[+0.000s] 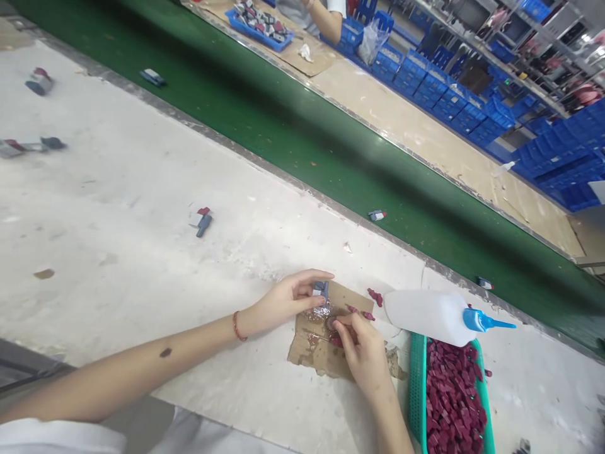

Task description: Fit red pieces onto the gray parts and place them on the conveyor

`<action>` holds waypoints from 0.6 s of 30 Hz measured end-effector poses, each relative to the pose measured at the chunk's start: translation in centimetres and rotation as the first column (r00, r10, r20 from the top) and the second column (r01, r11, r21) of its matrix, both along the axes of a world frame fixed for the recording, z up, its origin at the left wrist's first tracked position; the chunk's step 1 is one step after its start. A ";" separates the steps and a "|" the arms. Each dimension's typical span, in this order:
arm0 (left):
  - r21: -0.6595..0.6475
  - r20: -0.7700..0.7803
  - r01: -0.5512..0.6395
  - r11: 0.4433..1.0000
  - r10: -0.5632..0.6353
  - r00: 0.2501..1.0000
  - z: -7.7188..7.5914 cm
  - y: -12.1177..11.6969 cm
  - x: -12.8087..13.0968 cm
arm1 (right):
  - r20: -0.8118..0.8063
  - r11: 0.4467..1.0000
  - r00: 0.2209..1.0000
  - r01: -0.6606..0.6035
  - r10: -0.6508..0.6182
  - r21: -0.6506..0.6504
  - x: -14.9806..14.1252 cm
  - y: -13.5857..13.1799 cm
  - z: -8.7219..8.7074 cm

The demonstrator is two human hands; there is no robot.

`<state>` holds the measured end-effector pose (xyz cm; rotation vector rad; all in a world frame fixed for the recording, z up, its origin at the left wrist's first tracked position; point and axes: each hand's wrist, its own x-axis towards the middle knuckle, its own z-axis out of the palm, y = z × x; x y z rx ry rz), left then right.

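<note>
My left hand [288, 299] holds a small blue-grey and white plastic part [320, 290] between thumb and fingers, above a piece of brown cardboard [312, 350]. Glossy wet patches, like glue, lie on the cardboard. My right hand [363, 347] is closed in a pinch on a small dark round piece [331, 323], just below the part in my left hand. Several small dark-red pieces [375, 296] lie at the cardboard's right edge, and one is partly covered by my right fingers.
To the right lies a white squeeze bottle [425, 315] with a blue nozzle, by a green basket [418, 384] of dark-red pieces. An assembled part [201, 221] lies on the white table. Beyond runs a green conveyor belt [283, 145]; a person's arm [328, 22] shows across it.
</note>
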<state>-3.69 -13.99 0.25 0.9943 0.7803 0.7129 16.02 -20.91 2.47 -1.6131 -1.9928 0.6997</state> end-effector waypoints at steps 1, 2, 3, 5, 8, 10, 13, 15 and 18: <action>-0.024 0.004 0.010 1.000 -0.010 1.000 -0.1 0.0 -0.1 | -0.005 1.000 1.000 -0.007 0.007 -0.022 0.1 0.0 0.1; -0.050 0.012 0.024 0.998 -0.023 1.000 -0.2 0.0 -0.1 | -0.013 0.999 1.000 -0.011 0.011 -0.046 0.1 -0.1 0.2; -0.078 0.023 0.039 0.996 -0.037 0.999 -0.2 0.0 -0.2 | -0.023 0.997 1.000 -0.012 0.011 -0.072 0.1 -0.1 0.2; -0.123 0.049 0.071 0.990 -0.065 0.997 -0.3 0.1 -0.3 | -0.057 0.994 0.998 -0.006 -0.001 -0.109 0.0 -0.2 0.2; -0.120 0.033 0.093 0.988 -0.089 0.995 -0.3 0.0 -0.3 | -0.146 0.988 0.988 0.034 -0.056 -0.150 -0.3 -0.3 0.1; -0.062 -0.037 0.106 0.992 -0.108 0.993 -0.1 -0.2 -0.4 | -0.201 0.982 0.973 0.082 -0.117 -0.172 -0.3 -0.3 0.1; 0.108 -0.155 0.159 0.981 -0.141 0.978 0.3 -0.6 -0.7 | -0.246 0.967 0.946 0.167 -0.212 -0.192 0.0 -0.3 0.4; 0.244 -0.209 0.209 0.947 -0.159 0.965 0.5 -0.9 -0.9 | -0.257 0.957 0.933 0.198 -0.250 -0.214 0.2 -0.3 0.5; 0.334 -0.237 0.268 0.904 -0.194 0.952 0.7 -1.0 -1.2 | -0.253 0.952 0.932 0.201 -0.258 -0.232 0.3 -0.4 0.6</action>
